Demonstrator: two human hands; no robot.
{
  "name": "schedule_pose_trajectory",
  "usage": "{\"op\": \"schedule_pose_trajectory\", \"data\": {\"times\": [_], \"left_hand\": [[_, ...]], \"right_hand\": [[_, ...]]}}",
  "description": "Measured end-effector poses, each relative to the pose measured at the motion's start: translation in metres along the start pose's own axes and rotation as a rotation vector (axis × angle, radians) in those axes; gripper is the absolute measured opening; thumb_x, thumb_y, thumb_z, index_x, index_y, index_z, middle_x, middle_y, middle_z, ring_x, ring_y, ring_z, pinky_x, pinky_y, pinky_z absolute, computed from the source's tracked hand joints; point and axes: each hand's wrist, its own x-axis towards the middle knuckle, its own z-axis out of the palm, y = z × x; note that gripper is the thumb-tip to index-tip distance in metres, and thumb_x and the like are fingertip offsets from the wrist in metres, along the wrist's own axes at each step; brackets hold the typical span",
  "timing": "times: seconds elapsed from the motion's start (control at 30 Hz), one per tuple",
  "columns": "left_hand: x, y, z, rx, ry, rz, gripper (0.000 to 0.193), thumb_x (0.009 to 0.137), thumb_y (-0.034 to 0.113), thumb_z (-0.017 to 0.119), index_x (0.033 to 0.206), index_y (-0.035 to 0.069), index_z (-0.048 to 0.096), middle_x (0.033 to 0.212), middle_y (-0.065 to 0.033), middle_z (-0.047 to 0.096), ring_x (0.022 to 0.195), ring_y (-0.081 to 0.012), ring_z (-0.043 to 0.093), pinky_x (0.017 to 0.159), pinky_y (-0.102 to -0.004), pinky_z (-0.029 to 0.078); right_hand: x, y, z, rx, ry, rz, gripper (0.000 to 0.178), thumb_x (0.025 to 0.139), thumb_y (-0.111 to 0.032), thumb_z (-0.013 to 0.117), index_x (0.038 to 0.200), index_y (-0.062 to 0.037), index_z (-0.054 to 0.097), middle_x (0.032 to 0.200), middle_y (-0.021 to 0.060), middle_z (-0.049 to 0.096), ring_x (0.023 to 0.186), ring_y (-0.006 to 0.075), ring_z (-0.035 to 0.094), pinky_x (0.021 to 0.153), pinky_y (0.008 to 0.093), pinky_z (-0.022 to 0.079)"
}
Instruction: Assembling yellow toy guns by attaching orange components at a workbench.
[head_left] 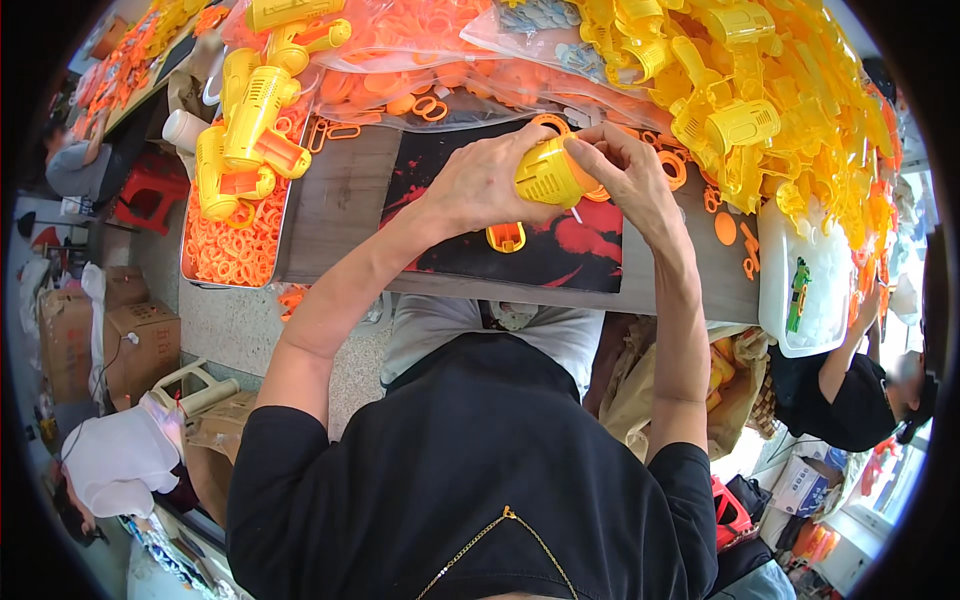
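Both hands are gripping one yellow toy barrel (549, 177) over the dark mat (560, 255): left hand (480, 185) is steadying it, right hand (630, 175) fingers are pinching its end. Beyond the fingertips, yellow shells (745, 110) are lying heaped within reach.

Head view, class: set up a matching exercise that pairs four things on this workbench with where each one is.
Things
1. yellow barrel part
2. tray of orange rings
3. white tub
4. small orange-yellow piece

Places
A. bench's left end
B. between both hands
C. bench's right end
D. on the black mat, under the hands

Pairs: 1-B, 2-A, 3-C, 4-D. The left hand and right hand both grip the part.
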Motion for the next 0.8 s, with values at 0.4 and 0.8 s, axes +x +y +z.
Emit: {"op": "schedule_pose_trajectory", "data": {"times": [0.4, 0.8], "left_hand": [[0.001, 0.010, 0.005, 0.005, 0.041, 0.068, 0.087, 0.070, 0.036, 0.084, 0.143, 0.016, 0.043, 0.113, -0.0175, 0.068, 0.099, -0.0367, 0.068, 0.082, -0.0444, 0.055], [-0.001, -0.001, 0.005, -0.018, -0.007, 0.147, 0.100, 0.067, 0.031, 0.083, 0.154, 0.023, 0.037, 0.112, -0.0184, 0.067, 0.097, -0.0363, 0.068, 0.085, -0.0431, 0.055]], "right_hand": [[-0.007, -0.007, 0.011, -0.063, 0.122, -0.023, 0.034, 0.096, -0.033, 0.066, 0.100, 0.0017, 0.067, 0.076, 0.0008, 0.062, 0.072, 0.0059, 0.052, 0.064, 0.0233, 0.042], [-0.022, 0.016, 0.026, 0.148, 0.203, -0.167, 0.032, 0.099, -0.029, 0.062, 0.109, 0.0018, 0.062, 0.092, 0.0045, 0.065, 0.084, 0.0082, 0.057, 0.076, 0.0254, 0.048]]}}
